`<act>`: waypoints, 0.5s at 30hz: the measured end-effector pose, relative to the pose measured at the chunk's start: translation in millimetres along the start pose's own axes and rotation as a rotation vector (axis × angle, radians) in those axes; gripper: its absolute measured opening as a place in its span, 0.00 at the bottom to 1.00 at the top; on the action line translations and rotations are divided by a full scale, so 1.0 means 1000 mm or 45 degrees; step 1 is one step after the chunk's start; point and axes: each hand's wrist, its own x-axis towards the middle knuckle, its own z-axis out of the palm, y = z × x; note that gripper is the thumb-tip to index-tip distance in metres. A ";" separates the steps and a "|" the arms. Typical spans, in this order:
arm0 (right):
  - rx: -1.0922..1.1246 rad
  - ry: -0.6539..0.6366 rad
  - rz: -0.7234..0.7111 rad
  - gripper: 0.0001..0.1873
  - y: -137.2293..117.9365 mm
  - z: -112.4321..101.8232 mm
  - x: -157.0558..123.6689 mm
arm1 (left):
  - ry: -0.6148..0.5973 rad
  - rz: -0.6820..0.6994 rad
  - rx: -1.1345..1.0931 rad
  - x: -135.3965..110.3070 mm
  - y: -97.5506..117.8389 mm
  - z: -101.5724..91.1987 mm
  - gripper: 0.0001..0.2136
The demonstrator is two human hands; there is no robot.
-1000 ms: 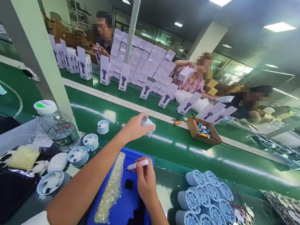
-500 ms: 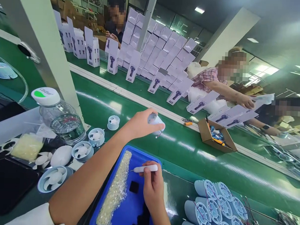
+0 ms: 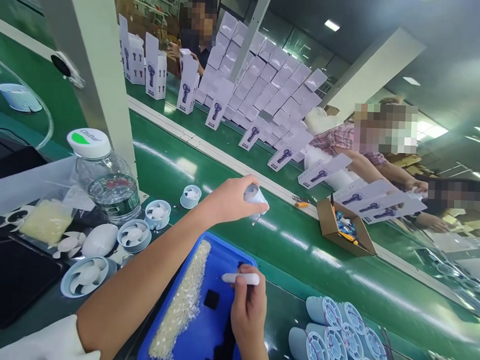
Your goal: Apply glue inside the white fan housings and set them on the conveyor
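The left hand reaches out over the green belt, its fingers wrapped around a small white fan housing, which hangs in the air at about 12 o'clock from the blue tray. The right hand hovers over the tray's 3 o'clock side, thumb and fingertips pinching a white pen-shaped tool held level, tip pointing toward 9 o'clock. A strip of pale small pieces runs along the tray's 9 o'clock side, and a black square pad lies just beside it. At 9 o'clock from the tray, open fan housings rest near a clear jar.
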 end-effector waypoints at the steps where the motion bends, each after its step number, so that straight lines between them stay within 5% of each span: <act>1: 0.011 0.019 0.001 0.07 0.002 0.000 -0.001 | 0.001 -0.001 0.000 0.000 0.000 0.000 0.23; 6: -0.047 -0.026 -0.114 0.07 -0.003 -0.006 -0.001 | 0.000 -0.023 0.007 -0.001 -0.002 -0.003 0.23; 12: -0.279 -0.259 -0.589 0.09 -0.019 -0.014 -0.037 | -0.056 -0.062 0.013 0.001 -0.004 -0.005 0.24; 15: -0.313 -0.067 -0.526 0.08 -0.023 -0.012 -0.067 | -0.048 -0.052 0.041 0.004 -0.006 -0.005 0.24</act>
